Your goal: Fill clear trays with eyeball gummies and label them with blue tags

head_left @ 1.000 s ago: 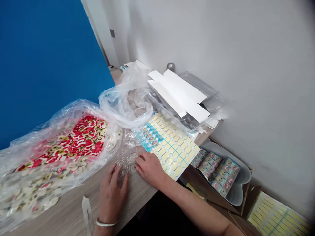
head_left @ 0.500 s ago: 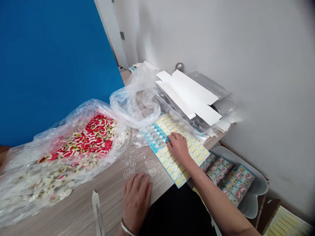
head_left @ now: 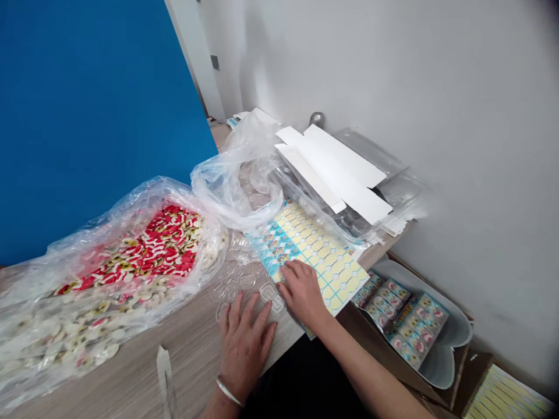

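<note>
My left hand (head_left: 245, 337) lies on the wooden table (head_left: 205, 349) with its fingers spread, palm down. Its fingertips reach the edge of several clear plastic blister shells (head_left: 271, 299) scattered there. My right hand (head_left: 303, 294) rests flat on a printed sheet (head_left: 336, 256), yellow with blue borders and a strip of small coloured pictures, near its left edge. The right fingers are stretched out and grip nothing that I can see. Part of the sheet is hidden under the right hand and forearm.
Left of the shells lies a clear bag of red, white and yellow pieces (head_left: 170, 244). A crumpled plastic bag (head_left: 236, 180) and white folded cartons (head_left: 336, 163) sit behind. Packed items fill a grey bin (head_left: 458, 337) below the right edge. A white strip (head_left: 164, 372) lies at front left.
My right hand has slid left and toward me across the sheet, to its left edge. My left hand's fingers have spread wider and moved slightly up toward the shells.
</note>
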A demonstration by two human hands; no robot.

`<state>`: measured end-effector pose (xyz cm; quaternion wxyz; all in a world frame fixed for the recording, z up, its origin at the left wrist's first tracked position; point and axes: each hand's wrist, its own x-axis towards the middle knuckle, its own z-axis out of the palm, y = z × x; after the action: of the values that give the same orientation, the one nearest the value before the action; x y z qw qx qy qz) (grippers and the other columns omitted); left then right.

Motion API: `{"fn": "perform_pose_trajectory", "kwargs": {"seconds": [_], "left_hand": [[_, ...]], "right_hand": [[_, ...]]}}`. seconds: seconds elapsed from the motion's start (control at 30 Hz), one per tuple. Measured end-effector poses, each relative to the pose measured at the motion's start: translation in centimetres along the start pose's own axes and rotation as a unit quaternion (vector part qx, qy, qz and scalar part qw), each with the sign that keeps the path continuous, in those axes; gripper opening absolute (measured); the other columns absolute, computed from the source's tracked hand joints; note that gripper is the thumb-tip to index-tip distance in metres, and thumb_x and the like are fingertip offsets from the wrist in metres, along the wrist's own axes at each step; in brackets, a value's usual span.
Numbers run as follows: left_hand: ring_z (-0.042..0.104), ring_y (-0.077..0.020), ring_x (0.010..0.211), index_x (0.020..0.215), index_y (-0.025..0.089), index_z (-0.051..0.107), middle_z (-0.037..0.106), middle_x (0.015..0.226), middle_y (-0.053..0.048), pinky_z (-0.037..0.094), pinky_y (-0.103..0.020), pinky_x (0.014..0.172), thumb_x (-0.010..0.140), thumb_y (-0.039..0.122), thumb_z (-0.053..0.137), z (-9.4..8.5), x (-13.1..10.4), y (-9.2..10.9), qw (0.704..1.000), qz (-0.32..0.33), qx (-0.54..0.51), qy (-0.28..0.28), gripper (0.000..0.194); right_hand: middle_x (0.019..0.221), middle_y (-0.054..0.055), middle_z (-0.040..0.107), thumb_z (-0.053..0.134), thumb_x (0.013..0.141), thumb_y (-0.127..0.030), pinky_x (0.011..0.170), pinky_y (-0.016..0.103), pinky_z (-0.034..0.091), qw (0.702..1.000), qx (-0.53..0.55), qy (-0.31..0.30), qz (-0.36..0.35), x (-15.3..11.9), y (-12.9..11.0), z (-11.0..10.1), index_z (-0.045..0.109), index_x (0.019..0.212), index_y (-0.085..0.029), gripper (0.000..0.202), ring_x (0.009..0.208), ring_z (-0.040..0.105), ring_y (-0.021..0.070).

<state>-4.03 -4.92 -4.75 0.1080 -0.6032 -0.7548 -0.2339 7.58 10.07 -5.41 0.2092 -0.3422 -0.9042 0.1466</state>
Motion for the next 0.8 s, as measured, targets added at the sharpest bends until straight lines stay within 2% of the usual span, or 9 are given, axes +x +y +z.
{"fn": "perform_pose_trajectory", "kwargs": {"seconds": [0.1,0.17,0.3,0.43,0.6,0.7,0.8], "left_hand": [[0.048,-0.0397,0.128,0.109,0.025,0.073,0.067,0.127,-0.009,0.035,-0.059,0.104,0.086,0.035,0.062,0.2,0.4,-0.4,1.000,-0.020,0.011,0.008,0.027],[0.047,-0.0397,0.129,0.110,0.023,0.072,0.066,0.128,-0.010,0.035,-0.058,0.105,0.085,0.036,0.063,0.1,0.4,-0.6,1.000,-0.018,0.009,0.009,0.029],[0.039,-0.0375,0.137,0.118,0.027,0.069,0.062,0.133,-0.008,0.031,-0.056,0.110,0.084,0.036,0.064,0.3,-0.1,-0.4,0.999,0.049,0.007,-0.008,0.036],[0.024,-0.0423,0.144,0.135,0.025,0.057,0.050,0.147,-0.009,0.025,-0.064,0.110,0.086,0.032,0.061,1.7,0.2,0.1,0.990,0.107,0.064,-0.065,0.049],[0.023,-0.0460,0.143,0.132,0.023,0.059,0.050,0.146,-0.011,0.025,-0.072,0.106,0.089,0.023,0.055,3.4,2.0,-0.5,0.991,0.060,0.094,-0.076,0.044],[0.020,-0.0456,0.144,0.131,0.019,0.060,0.048,0.148,-0.014,0.027,-0.070,0.107,0.089,0.025,0.055,3.0,2.7,-1.1,0.993,0.041,0.084,-0.072,0.043],[0.021,-0.0437,0.145,0.132,0.017,0.059,0.048,0.147,-0.014,0.025,-0.068,0.110,0.088,0.031,0.058,2.4,2.9,-0.8,0.996,0.047,0.055,-0.056,0.047]], "right_hand": [[0.128,0.012,0.060,0.060,0.090,-0.026,0.105,0.046,0.036,1.000,0.015,0.000,-0.011,0.7,-1.0,0.1,0.060,0.122,-0.018,0.032,0.121,0.049,0.0283],[0.129,0.012,0.060,0.058,0.091,-0.027,0.105,0.046,0.036,1.000,0.015,0.009,-0.007,1.2,-0.7,-0.1,0.060,0.122,-0.019,0.032,0.121,0.049,0.0277],[0.134,0.015,0.057,0.059,0.090,-0.028,0.107,0.049,0.035,0.999,-0.030,0.029,0.033,1.7,1.5,-0.4,0.058,0.126,-0.016,0.037,0.126,0.047,0.0299],[0.140,0.020,0.052,0.061,0.090,-0.031,0.110,0.051,0.031,0.995,-0.078,0.013,0.057,1.5,3.5,-0.1,0.053,0.133,-0.010,0.048,0.132,0.043,0.0330],[0.143,0.017,0.051,0.054,0.094,-0.036,0.112,0.053,0.029,0.994,-0.105,0.001,0.034,-0.6,4.4,0.1,0.052,0.135,-0.014,0.046,0.136,0.040,0.0330],[0.143,0.016,0.050,0.056,0.093,-0.036,0.112,0.053,0.028,0.994,-0.102,0.000,0.028,-2.1,4.5,-0.6,0.053,0.133,-0.014,0.045,0.136,0.040,0.0327],[0.139,0.015,0.054,0.056,0.093,-0.032,0.111,0.051,0.030,0.996,-0.086,0.001,0.034,-2.8,4.4,-1.4,0.057,0.128,-0.014,0.040,0.133,0.043,0.0322]]}}
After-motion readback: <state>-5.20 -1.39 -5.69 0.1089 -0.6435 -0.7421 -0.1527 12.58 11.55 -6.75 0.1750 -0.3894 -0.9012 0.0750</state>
